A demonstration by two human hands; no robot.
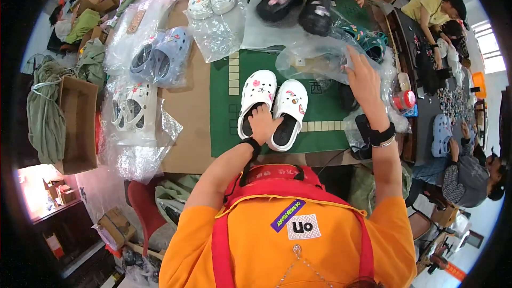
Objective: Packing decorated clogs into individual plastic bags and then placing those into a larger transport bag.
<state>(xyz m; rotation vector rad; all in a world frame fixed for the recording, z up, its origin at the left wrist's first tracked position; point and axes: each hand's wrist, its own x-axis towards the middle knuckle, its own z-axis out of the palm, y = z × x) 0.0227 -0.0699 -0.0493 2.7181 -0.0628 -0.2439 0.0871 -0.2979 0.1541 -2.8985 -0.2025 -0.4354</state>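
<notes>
Close in front, two white clogs (292,97) lay on one green mat (223,82), the left hand (261,125) reaching into one, its grip impossible to tell; beyond, the right hand (366,84) met one clear bag (312,63), hold unclear; farther sat two black shoes (316,17).

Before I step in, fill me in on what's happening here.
The person in orange has their left hand at the opening of one of two white clogs, side by side on a green mat. Their right hand is at a clear plastic bag; whether it grips it is unclear. Blue-grey clogs lie in plastic to the left.
</notes>
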